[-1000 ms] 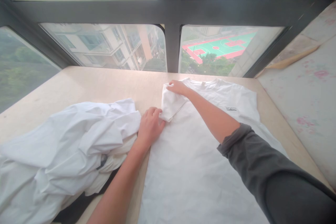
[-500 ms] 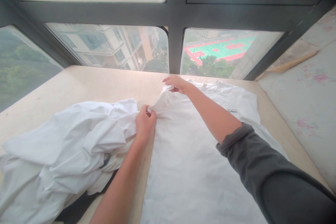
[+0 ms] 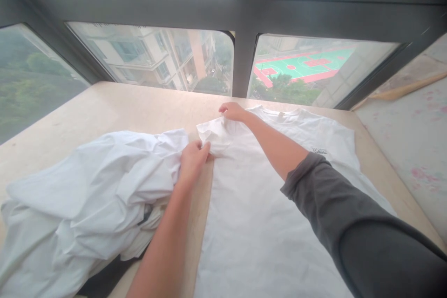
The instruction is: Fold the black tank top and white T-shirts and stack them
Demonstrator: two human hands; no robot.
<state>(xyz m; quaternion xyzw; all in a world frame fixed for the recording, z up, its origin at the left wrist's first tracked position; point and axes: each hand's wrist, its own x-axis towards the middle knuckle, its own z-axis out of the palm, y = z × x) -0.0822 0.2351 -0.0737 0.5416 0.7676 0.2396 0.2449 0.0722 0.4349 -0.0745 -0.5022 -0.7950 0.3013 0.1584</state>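
A white T-shirt point(image 3: 265, 205) lies spread out in front of me, its neckline at the far end and a small dark print on its chest. My left hand point(image 3: 194, 157) is closed at the lower edge of its left-side sleeve point(image 3: 212, 131), pinching the cloth between thumb and fingers. Higher up, my right hand point(image 3: 233, 111) reaches across to the shoulder end of that sleeve. Its fingers are bent together on the fabric there, and the fingertips are partly hidden. The sleeve juts out to the left, with some creases.
A crumpled heap of white clothes point(image 3: 94, 186) lies on the left, with a dark cloth point(image 3: 108, 279) partly under it. The pale ledge point(image 3: 146, 104) meets dark window frames point(image 3: 139, 11) at the back. A flowered wall point(image 3: 415, 149) bounds the right side.
The sleeve, earlier lifted and folded up between my hands, now lies flatter and points out to the left. My right hand has shifted slightly off the sleeve's edge. The view has moved a little.
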